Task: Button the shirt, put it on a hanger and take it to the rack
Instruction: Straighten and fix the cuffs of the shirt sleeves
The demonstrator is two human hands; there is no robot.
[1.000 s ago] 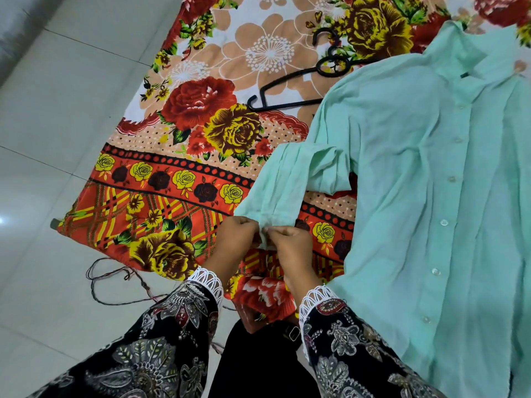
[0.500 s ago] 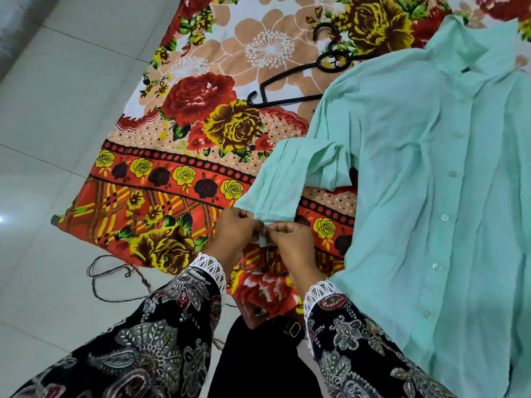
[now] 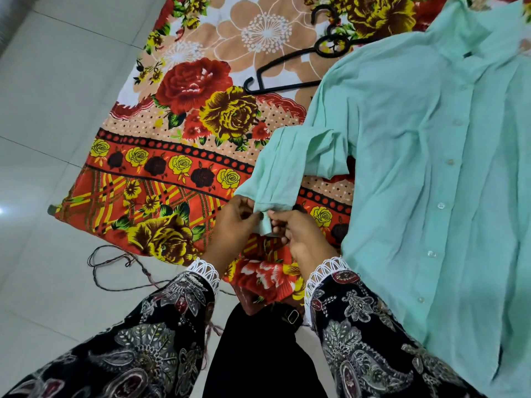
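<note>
Mint shirt (image 3: 416, 156) flat, front buttoned; black hanger (image 3: 290, 71) alongside.

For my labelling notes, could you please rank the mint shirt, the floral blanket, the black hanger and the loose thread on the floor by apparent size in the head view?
1. floral blanket and mint shirt: alike, both cropped
2. black hanger, partly under the shirt, and loose thread: too close to rank
</note>
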